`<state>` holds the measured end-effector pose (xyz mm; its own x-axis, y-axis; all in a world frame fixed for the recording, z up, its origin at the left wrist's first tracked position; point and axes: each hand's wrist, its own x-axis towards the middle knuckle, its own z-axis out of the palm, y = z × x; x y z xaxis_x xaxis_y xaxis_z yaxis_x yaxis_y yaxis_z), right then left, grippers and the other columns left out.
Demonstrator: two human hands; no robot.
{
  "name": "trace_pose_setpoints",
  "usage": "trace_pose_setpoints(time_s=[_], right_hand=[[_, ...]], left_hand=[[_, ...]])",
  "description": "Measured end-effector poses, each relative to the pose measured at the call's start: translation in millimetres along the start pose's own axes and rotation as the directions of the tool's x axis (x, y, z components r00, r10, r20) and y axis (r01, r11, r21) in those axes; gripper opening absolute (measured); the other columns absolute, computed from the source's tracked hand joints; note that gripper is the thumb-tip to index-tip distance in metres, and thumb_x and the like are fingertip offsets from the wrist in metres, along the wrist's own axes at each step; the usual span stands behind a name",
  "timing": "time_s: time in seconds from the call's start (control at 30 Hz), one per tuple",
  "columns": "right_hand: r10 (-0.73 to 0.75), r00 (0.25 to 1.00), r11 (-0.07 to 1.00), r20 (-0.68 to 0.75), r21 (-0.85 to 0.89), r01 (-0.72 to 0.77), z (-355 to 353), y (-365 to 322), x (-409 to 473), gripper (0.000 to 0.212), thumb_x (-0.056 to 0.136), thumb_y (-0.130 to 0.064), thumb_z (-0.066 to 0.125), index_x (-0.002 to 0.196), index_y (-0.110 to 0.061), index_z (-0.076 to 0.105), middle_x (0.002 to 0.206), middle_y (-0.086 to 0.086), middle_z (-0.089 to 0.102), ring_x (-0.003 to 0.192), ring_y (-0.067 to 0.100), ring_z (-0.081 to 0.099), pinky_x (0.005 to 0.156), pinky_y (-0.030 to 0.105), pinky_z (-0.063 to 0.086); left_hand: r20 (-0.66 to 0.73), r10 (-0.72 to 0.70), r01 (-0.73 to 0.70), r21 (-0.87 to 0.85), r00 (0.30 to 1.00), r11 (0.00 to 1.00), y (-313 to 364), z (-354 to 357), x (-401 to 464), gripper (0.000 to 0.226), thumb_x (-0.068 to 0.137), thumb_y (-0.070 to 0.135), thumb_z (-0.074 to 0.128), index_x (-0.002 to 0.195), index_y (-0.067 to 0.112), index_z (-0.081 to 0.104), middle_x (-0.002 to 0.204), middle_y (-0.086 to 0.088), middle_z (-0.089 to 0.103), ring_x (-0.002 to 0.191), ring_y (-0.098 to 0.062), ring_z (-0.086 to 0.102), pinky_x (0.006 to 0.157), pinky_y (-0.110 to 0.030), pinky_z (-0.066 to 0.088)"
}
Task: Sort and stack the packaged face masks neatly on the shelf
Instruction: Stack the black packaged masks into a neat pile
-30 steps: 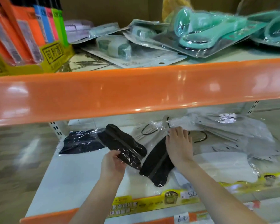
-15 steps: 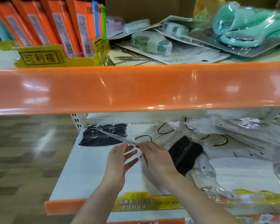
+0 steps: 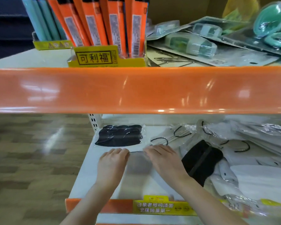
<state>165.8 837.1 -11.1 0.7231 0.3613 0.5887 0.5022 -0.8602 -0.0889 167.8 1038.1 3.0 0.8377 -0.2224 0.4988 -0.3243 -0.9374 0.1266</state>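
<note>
Between my left hand and my right hand is a packaged mask, seen edge-on as a thin dark line. Each hand grips one end with curled fingers, just above the white lower shelf. Its shadow falls on the shelf below. A small stack of packaged black masks lies flat behind my hands at the shelf's back left. Another black packaged mask lies tilted just right of my right wrist. A loose pile of white packaged masks with black ear loops covers the right side.
The orange front edge of the upper shelf hangs low over the work area. On it stand orange packets in a yellow display box and lie blister-packed teal goods. A yellow label strip runs along the lower shelf's front. Wood floor lies to the left.
The black mask my left hand held was turned edge-on and is now gripped by both hands, lower and level, in front of the black stack. My right hand left the other black mask.
</note>
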Motion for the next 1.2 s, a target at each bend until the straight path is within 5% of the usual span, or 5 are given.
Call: trace_pose_setpoints(time_s=[0.13,0.27,0.47,0.87,1.2], right_hand=[[-0.052,0.988,0.999,-0.149,-0.008,0.051,1.3,-3.9,28.8,0.032,0.078,-0.008,0.063,0.108,-0.016,0.070,0.111,-0.004,0.068,0.101,0.016,0.062,0.091,0.031,0.044],[-0.072,0.986,0.997,-0.153,-0.049,0.065,7.6,-12.2,59.6,0.042,0.078,-0.005,0.049,0.114,-0.012,0.067,0.120,0.001,0.065,0.110,0.018,0.058,0.098,0.034,0.039],[0.034,0.997,0.999,0.072,-0.045,-0.030,46.9,-21.3,58.6,0.053,0.062,0.004,0.066,0.112,-0.012,0.069,0.113,0.000,0.068,0.103,0.021,0.063,0.095,0.032,0.040],[0.203,0.949,0.979,0.243,-0.053,-0.196,65.6,-39.1,51.5,0.051,0.047,-0.013,0.090,0.096,-0.020,0.075,0.099,-0.006,0.072,0.088,0.013,0.069,0.073,0.025,0.054],[0.222,0.909,0.973,0.352,-0.017,-0.231,84.0,-49.9,63.6,0.035,0.087,-0.008,0.056,0.122,-0.008,0.062,0.132,0.005,0.057,0.124,0.025,0.051,0.102,0.039,0.037]], left_hand=[[-0.224,-0.004,0.000,-0.019,0.975,1.000,-16.4,-10.4,20.4,0.024,0.088,0.025,0.052,0.074,0.017,0.069,0.067,0.005,0.065,0.061,-0.019,0.063,0.046,-0.028,0.041],[-0.351,0.022,-0.033,-0.024,0.936,0.999,-36.4,-8.5,45.9,0.018,0.087,0.015,0.057,0.091,0.011,0.074,0.092,-0.001,0.073,0.088,-0.024,0.069,0.070,-0.034,0.051],[-0.156,-0.060,0.060,-0.005,0.986,0.998,-56.6,29.3,42.4,0.039,0.086,0.011,0.037,0.103,0.011,0.072,0.109,-0.008,0.070,0.113,-0.033,0.060,0.101,-0.047,0.039],[0.163,-0.146,0.137,0.064,0.976,0.988,-55.4,42.8,15.1,0.046,0.080,0.015,0.033,0.098,0.013,0.074,0.105,-0.009,0.071,0.103,-0.030,0.066,0.084,-0.046,0.053],[0.303,-0.179,0.172,0.049,0.936,0.984,-59.7,44.2,24.4,0.028,0.063,-0.001,0.075,0.090,0.008,0.072,0.102,-0.008,0.071,0.099,-0.028,0.067,0.080,-0.040,0.053]])
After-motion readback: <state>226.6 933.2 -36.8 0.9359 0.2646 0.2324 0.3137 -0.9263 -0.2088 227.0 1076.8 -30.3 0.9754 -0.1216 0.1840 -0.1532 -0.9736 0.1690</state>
